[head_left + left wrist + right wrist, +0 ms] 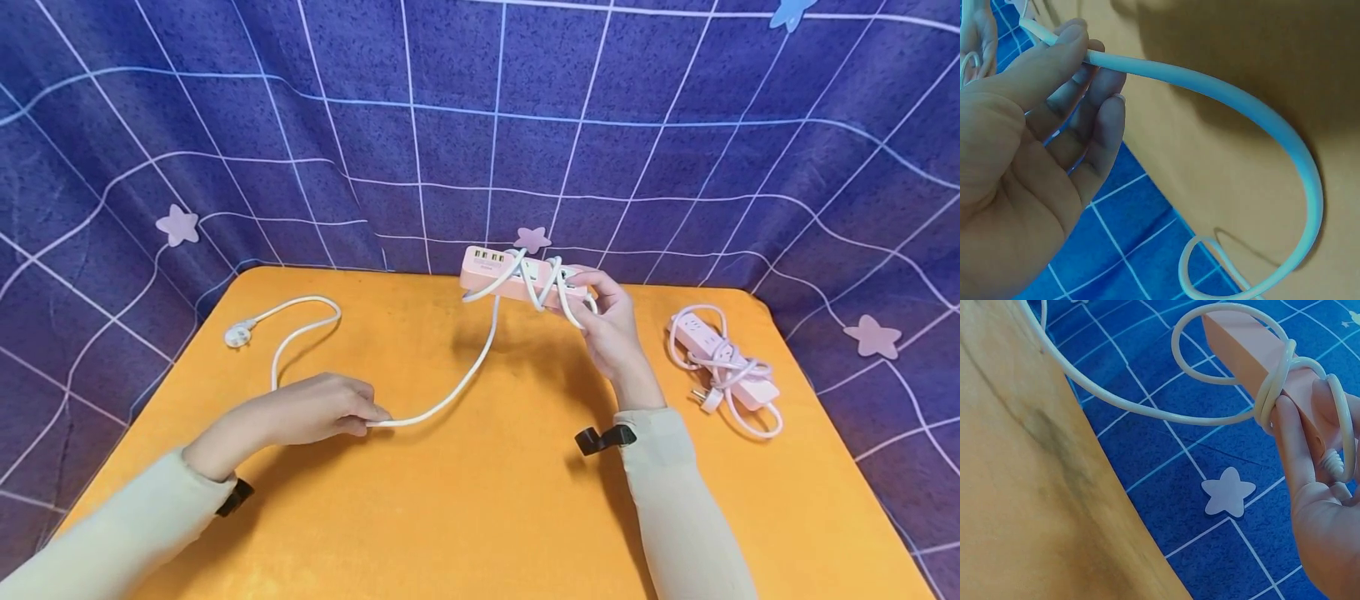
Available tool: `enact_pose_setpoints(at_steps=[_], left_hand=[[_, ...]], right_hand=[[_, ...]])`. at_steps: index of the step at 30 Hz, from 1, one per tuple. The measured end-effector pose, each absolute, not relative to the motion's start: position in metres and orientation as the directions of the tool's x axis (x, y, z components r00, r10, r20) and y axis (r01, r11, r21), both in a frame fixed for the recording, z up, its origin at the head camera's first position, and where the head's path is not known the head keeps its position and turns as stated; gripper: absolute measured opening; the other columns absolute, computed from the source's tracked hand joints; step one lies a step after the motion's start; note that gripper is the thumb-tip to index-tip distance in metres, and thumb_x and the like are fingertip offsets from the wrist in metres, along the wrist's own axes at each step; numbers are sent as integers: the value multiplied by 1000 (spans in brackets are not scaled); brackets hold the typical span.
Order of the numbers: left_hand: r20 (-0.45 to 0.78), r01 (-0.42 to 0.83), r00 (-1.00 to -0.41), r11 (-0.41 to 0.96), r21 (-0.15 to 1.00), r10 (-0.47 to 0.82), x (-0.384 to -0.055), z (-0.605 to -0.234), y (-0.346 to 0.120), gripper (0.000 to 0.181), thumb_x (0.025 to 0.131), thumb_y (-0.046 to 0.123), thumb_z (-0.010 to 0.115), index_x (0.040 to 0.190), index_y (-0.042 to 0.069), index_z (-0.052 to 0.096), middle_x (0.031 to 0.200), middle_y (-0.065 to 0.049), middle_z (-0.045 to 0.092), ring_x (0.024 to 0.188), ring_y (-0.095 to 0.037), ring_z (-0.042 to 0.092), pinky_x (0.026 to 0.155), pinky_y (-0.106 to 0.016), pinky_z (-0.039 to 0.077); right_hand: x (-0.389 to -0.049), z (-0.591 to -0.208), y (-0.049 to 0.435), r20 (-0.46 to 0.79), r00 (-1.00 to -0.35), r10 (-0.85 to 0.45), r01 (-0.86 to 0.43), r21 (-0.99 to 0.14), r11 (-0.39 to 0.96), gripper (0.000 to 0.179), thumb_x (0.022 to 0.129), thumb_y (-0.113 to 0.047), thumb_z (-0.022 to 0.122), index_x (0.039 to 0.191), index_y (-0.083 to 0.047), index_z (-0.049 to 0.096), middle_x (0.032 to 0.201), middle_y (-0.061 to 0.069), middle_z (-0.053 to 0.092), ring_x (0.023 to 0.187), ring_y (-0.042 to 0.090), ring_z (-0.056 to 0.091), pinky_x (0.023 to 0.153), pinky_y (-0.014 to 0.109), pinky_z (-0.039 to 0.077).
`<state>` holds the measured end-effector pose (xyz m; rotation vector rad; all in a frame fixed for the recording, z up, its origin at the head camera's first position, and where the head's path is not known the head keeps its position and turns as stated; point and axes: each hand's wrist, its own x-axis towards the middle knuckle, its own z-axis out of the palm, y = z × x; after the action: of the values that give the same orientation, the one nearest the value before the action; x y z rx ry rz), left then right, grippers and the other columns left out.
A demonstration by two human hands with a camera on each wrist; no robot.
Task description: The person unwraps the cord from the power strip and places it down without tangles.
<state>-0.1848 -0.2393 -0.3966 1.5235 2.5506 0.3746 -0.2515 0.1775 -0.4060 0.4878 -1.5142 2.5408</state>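
Note:
My right hand (pixel 611 321) grips one end of a pink power strip (pixel 487 271), held up above the table. A white cord (pixel 442 407) winds loosely around the strip in several turns and then sags toward the left. Between thumb and fingertips, my left hand (pixel 318 408) pinches that cord. Past the left hand the cord curves away to a white plug (pixel 237 335) lying at the table's left. In the right wrist view, the strip's end and ribbed cord collar (pixel 1333 462) sit by the right hand's fingers.
A second pink power strip (pixel 705 337), wrapped in its own cord with a plug beside it, lies at the right of the orange table (pixel 480 517). Behind the table hangs a blue gridded curtain (pixel 465 150) with star shapes. Black bands circle both wrists.

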Motion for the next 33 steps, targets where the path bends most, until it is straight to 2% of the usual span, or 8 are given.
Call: enact_pose_setpoints(at_steps=[4, 7, 13, 26, 33], left_hand=[[-63, 789, -514, 500, 357, 856, -183, -399, -235, 25, 87, 12, 86, 92, 26, 66, 80, 19, 55, 76, 4, 50, 71, -23, 45], [-128, 737, -543, 544, 401, 830, -181, -401, -235, 27, 88, 16, 86, 91, 26, 61, 80, 20, 57, 76, 2, 52, 71, -24, 45], [-181, 713, -556, 577, 399, 811, -178, -406, -237, 31, 83, 16, 88, 86, 25, 58, 76, 20, 50, 74, 0, 49, 70, -23, 40], [-146, 730, -555, 564, 385, 819, -179, -408, -230, 28, 82, 18, 90, 86, 26, 63, 79, 19, 55, 74, 2, 51, 69, -22, 43], [-117, 732, -564, 561, 386, 817, -183, -401, -229, 19, 87, 20, 87, 93, 26, 69, 81, 21, 59, 76, 1, 57, 72, -25, 48]], right_hand=[[-251, -406, 178, 348, -937, -42, -286, -827, -485, 41, 94, 23, 55, 100, -13, 74, 128, 6, 62, 96, 17, 71, 83, 36, 64], [-251, -406, 177, 348, -937, -43, -283, -824, -491, 41, 94, 24, 55, 101, -12, 74, 128, 7, 61, 95, 17, 71, 83, 36, 64], [-252, -405, 176, 339, -940, -38, -281, -834, -475, 40, 94, 23, 55, 100, -12, 73, 128, 6, 61, 95, 17, 71, 84, 36, 64], [-250, -405, 177, 339, -940, -38, -279, -829, -485, 41, 94, 24, 54, 100, -12, 74, 128, 7, 62, 98, 18, 70, 83, 36, 64], [-251, -405, 178, 347, -936, -49, -280, -825, -490, 41, 94, 24, 55, 101, -12, 74, 129, 7, 60, 100, 18, 70, 84, 37, 64]])
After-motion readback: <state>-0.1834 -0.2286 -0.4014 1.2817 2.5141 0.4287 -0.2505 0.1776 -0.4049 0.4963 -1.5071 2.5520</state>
